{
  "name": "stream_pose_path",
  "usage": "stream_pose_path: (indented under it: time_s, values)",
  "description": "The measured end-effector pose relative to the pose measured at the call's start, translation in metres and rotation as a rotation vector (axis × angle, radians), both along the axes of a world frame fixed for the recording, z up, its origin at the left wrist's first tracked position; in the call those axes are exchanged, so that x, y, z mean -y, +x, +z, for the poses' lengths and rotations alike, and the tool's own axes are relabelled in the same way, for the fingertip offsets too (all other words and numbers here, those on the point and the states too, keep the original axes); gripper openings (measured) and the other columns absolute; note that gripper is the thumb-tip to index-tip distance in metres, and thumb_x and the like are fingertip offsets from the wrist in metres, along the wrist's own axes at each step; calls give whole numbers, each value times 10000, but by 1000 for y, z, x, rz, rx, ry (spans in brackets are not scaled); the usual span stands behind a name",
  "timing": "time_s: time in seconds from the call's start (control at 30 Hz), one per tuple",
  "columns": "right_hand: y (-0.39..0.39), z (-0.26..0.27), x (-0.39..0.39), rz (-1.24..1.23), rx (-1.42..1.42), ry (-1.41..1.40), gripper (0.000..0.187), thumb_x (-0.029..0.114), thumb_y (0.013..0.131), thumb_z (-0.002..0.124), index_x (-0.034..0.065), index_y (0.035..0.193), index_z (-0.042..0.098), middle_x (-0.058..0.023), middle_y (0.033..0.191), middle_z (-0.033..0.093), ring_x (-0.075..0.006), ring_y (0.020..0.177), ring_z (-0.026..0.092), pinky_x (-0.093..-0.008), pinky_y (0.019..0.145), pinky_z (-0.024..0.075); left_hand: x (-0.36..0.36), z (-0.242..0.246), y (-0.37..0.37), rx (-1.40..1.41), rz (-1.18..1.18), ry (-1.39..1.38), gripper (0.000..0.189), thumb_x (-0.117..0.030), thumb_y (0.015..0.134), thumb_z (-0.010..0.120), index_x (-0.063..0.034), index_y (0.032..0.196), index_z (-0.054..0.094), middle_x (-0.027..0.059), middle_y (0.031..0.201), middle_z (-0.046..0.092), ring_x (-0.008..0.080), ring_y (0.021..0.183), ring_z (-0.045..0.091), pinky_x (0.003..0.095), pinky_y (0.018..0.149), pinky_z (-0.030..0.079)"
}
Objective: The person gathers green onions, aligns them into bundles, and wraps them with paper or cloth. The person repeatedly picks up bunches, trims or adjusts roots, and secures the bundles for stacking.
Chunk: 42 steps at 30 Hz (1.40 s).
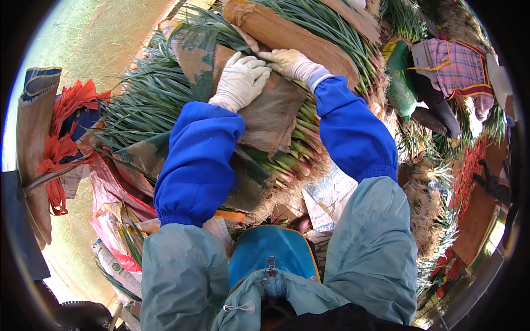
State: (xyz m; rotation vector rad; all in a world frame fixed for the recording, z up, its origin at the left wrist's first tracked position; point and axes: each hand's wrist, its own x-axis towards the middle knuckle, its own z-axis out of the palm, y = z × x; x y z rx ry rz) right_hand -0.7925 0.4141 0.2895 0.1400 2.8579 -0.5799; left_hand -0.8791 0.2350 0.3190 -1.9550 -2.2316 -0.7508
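Note:
In front of me lies a bundle of long green onion-like plants, with leaves (153, 89) to the left and reddish stem bases (308, 155) with pale roots to the right. A brown and dark green sheet wrap (269, 120) goes over its middle. My left hand (242, 80), in a white glove, lies on top of the wrap with its fingers slightly spread. Beside it, my right hand (292, 64), gloved too, has its index finger stretched toward the left fingertips at the wrap's far edge. Whether its curled fingers grip anything is hidden.
Another bundle with a brown wrap (290, 39) lies just beyond. Red plastic strips (68, 124) hang at the left near a rolled sheet (39, 145). At the right are a person in a plaid garment (455, 68), a green sack (401, 78) and more rooted bundles (424, 207).

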Motion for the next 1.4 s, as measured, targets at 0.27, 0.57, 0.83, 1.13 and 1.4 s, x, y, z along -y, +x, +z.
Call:
stream_pose_path:
  time_s: [0.27, 0.57, 0.83, 1.13, 1.4]
  values:
    - [255, 25, 75, -1110, -652, -859, 569, 429, 989, 288, 38, 1399, 337, -112, 1420, 380, -232, 1308, 358, -341, 1103, 223, -11, 5, 0, -94, -45, -203, 235, -287, 878, 518, -200, 1044, 660, -13, 1089, 632, 190, 1084, 539, 439, 1022, 309]
    - [204, -12, 248, -1476, -432, -2030, 706, 483, 914, 450, 66, 1438, 226, -138, 1447, 306, -275, 1316, 326, -342, 1095, 237, 2, 36, 55, -388, 76, -484, 458, -479, 895, 449, -304, 1318, 471, 64, 1380, 418, 315, 1307, 316, 574, 1043, 220]
    - [266, 6, 195, -1435, -743, -1482, 578, 401, 964, 379, 46, 1412, 290, -152, 1402, 377, -252, 1285, 378, -318, 1078, 275, 24, 29, 61, -228, 23, -246, 337, -318, 911, 485, -260, 1235, 559, 51, 1331, 470, 304, 1271, 368, 555, 1038, 225]
    - [173, 33, 95, -1059, -430, -612, 596, 525, 898, 436, 192, 1390, 385, -191, 1427, 324, -357, 1298, 316, -395, 1084, 264, 44, 29, 61, -163, 17, -151, 315, -288, 894, 505, -236, 1192, 593, 59, 1306, 490, 301, 1271, 369, 553, 1046, 223]
    - [139, -1, 125, -1180, -121, -288, 780, 637, 765, 548, 227, 1402, 362, -145, 1444, 313, -434, 1285, 293, -482, 1056, 284, 29, 9, 35, -223, -35, -222, 338, -231, 917, 441, -219, 1235, 555, 38, 1348, 455, 277, 1290, 351, 520, 1066, 204]
